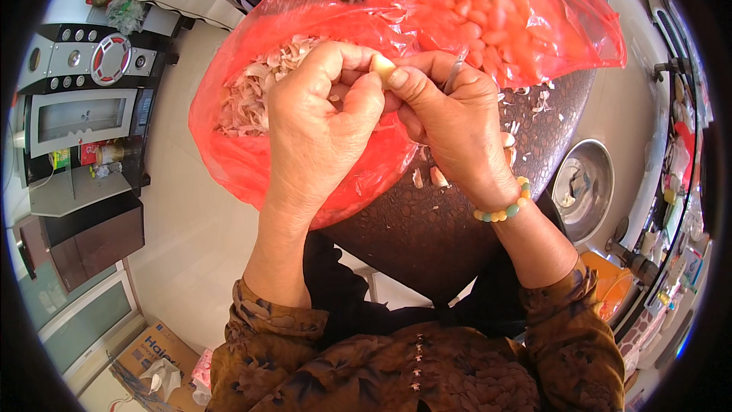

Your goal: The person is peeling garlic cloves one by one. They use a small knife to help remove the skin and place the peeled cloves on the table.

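A pale garlic clove (382, 65) is pinched between the thumb and index finger of my left hand (323, 111). My right hand (457, 106) meets it from the other side, its thumb against the clove. A thin grey strip (455, 73), perhaps a small blade, pokes out between the right fingers; its other end is hidden. Below the left hand, an open red plastic bag (223, 166) holds a heap of papery garlic skins (249, 91). Beyond the right hand, another red plastic bag (577, 40) holds many garlic cloves (480, 17), seen through the film.
Skin scraps and a few cloves (438, 176) lie on the brown patterned tabletop (400, 229), by my right wrist. On the floor at right are a metal basin (583, 189) and an orange container (609, 280). A cardboard box (154, 360) stands lower left, below an audio cabinet (83, 120).
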Motion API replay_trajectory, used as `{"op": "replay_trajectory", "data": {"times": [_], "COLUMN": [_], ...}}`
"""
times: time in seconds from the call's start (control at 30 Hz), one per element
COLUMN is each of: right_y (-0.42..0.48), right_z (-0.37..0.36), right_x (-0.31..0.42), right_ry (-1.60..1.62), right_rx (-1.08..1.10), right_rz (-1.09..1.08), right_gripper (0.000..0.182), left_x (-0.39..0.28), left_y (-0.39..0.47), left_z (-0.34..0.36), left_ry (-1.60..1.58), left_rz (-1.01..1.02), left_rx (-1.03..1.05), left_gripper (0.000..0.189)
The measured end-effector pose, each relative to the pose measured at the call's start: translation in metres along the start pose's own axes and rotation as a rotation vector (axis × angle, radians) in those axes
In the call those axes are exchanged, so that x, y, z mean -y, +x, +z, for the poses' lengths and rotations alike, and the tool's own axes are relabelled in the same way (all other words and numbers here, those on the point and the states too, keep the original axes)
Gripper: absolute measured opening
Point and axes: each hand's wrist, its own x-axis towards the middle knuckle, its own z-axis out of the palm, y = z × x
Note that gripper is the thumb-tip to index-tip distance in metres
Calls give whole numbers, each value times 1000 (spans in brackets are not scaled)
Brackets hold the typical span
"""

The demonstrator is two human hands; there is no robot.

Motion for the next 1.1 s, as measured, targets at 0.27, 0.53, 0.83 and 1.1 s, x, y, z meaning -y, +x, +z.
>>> {"op": "replay_trajectory", "data": {"times": [0.27, 0.53, 0.83, 1.1], "right_y": [0, 0, 6, 15], "right_z": [-6, -9, -20, -26], "right_x": [3, 3, 3, -5], "right_ry": [-16, 71, 455, 708], "right_rx": [13, 20, 242, 370], "right_rz": [61, 113, 306, 523], "right_gripper": [19, 19, 19, 21], "left_x": [-4, 3, 0, 2], "left_y": [0, 1, 2, 3], "left_z": [-1, 0, 0, -7], "left_ry": [-46, -31, -163, -97], "left_rz": [-61, -39, -126, -163], "left_rx": [34, 8, -4, -40], "left_gripper": [6, 9, 11, 12]}}
